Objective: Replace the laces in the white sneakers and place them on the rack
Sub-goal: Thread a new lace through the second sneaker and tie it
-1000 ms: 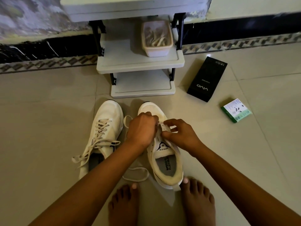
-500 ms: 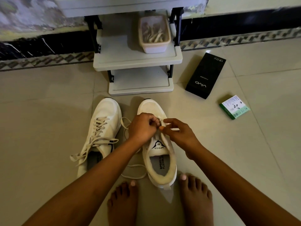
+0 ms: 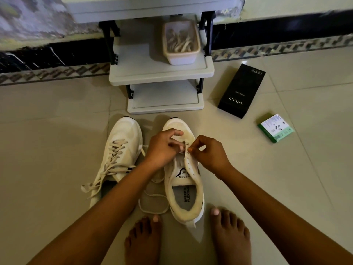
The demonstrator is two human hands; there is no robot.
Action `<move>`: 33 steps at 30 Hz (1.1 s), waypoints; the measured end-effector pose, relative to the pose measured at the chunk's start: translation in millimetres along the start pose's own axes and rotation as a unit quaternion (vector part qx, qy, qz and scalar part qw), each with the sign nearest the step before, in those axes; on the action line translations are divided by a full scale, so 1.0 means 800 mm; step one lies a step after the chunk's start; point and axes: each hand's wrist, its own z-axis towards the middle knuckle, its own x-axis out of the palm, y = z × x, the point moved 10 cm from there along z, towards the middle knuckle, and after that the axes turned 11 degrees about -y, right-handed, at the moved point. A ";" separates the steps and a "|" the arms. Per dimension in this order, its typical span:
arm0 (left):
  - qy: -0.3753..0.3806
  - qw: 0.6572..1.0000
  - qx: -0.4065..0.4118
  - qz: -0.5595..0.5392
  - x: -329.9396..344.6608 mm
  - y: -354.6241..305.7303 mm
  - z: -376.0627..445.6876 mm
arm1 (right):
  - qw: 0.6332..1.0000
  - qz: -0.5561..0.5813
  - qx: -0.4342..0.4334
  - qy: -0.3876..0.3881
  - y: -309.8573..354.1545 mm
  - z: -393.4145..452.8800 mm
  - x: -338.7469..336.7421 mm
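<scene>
Laced white sneaker beside unlaced one, before the rack

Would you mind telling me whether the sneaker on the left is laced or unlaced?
Laced. The left sneaker has a lace crisscrossing its eyelets, with loose untied ends trailing onto the floor.

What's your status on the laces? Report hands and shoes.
Left hand and right hand both pinching the lace at the right shoe front eyelets. Left shoe laced, untied, on floor. Rack holds a tub only.
</scene>
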 end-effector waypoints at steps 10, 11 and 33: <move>0.116 0.966 0.068 0.220 0.005 0.005 0.007 | 0.910 0.415 0.017 0.010 0.105 0.000 -0.090; 0.114 0.964 0.071 0.231 0.006 0.006 0.007 | 0.892 0.450 0.027 0.002 0.109 0.001 -0.099; 0.108 0.956 0.090 0.256 0.014 0.010 0.006 | 0.999 -0.005 0.044 0.014 0.074 0.021 -0.065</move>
